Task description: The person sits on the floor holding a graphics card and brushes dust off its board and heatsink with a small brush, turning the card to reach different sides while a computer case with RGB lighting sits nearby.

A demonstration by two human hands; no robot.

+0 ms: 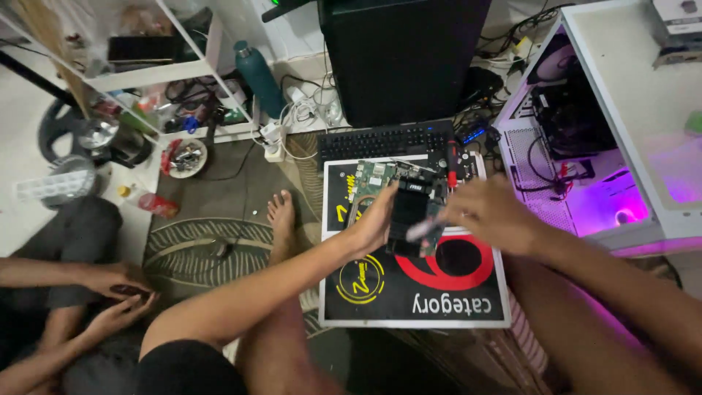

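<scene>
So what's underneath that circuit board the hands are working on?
The circuit board lies on a flat black box with red and yellow print. The left hand, right hand and a black part cover much of the board.

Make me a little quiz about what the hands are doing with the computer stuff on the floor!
1. True or false: the left hand rests against the black graphics card.
2. Which thing does the right hand hold over the card? A) a blurred thin tool B) a teal bottle C) a keyboard
3. What does the card lie on?

Key
1. True.
2. A. It is too blurred to tell what kind of tool.
3. A black board with a red ring and yellow marks, beside the green circuit board.
</scene>
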